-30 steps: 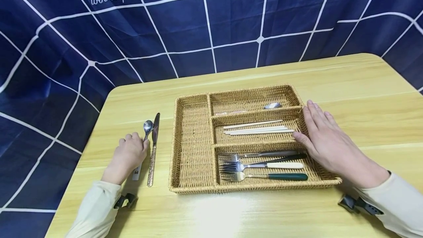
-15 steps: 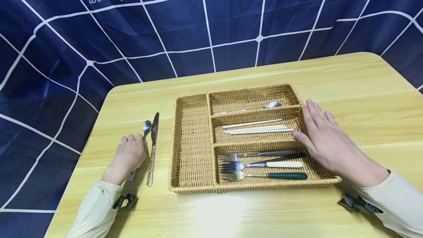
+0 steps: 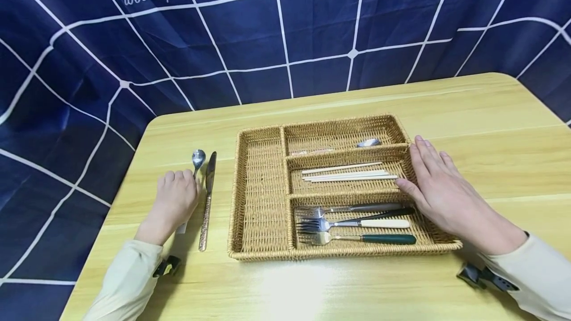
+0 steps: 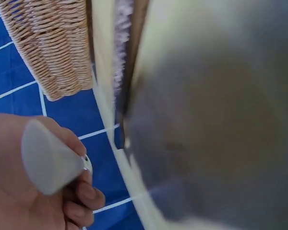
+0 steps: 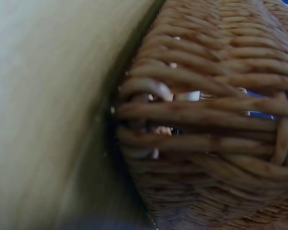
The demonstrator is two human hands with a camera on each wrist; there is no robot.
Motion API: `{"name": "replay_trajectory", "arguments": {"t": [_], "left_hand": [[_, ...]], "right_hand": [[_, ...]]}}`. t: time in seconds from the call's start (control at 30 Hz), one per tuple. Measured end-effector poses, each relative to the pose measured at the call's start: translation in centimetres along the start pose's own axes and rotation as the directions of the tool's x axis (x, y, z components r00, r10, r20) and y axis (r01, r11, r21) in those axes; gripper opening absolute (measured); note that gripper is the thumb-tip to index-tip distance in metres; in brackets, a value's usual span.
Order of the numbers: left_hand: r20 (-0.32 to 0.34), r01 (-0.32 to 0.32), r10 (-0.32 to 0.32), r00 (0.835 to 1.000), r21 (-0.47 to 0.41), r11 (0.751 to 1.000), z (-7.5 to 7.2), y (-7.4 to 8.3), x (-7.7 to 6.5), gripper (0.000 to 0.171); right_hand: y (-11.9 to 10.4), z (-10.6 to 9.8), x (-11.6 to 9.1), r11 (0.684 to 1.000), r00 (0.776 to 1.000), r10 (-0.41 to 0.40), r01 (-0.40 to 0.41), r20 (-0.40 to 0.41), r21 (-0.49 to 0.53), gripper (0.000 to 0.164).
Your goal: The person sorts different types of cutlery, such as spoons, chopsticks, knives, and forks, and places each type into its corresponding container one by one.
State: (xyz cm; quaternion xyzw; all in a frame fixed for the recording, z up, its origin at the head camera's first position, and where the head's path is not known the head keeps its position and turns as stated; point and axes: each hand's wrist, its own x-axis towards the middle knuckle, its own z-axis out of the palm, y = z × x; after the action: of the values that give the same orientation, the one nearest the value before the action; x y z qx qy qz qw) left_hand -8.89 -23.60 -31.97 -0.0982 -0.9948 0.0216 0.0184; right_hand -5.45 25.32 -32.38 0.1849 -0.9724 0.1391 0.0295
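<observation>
My left hand (image 3: 171, 204) grips a spoon (image 3: 198, 156) by its handle, left of the basket in the head view. The bowl points away from me, and the white handle end (image 4: 50, 158) sticks out of the fist in the left wrist view. Beside it on the table lies a table knife (image 3: 206, 212) with a patterned handle. My right hand (image 3: 443, 194) rests with straight fingers along the right rim of the wicker cutlery basket (image 3: 263, 256), thumb over the edge. The right wrist view holds only the basket's woven wall (image 5: 206, 115) and the tabletop.
Inside the basket, the front compartment has several forks (image 3: 385, 238), the middle one pale chopsticks (image 3: 343, 176). A spoon (image 3: 369, 142) lies in the back one. The long left compartment shows bare wicker. A blue checked cloth (image 3: 285, 28) hangs behind the table (image 3: 339, 286).
My left hand has closed round the spoon's handle and shifted slightly away from me, the spoon's bowl moving with it. The right hand stays at the basket rim.
</observation>
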Motion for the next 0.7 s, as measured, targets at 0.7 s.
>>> {"name": "replay_trajectory", "arguments": {"t": [0.7], "left_hand": [[-0.176,-0.364,0.372,0.911,0.079,0.928,-6.7,7.7,5.3,0.024]], "right_hand": [[-0.1,-0.1,0.0,1.000,1.000,0.009,-0.009,0.010,0.001,0.074]]}}
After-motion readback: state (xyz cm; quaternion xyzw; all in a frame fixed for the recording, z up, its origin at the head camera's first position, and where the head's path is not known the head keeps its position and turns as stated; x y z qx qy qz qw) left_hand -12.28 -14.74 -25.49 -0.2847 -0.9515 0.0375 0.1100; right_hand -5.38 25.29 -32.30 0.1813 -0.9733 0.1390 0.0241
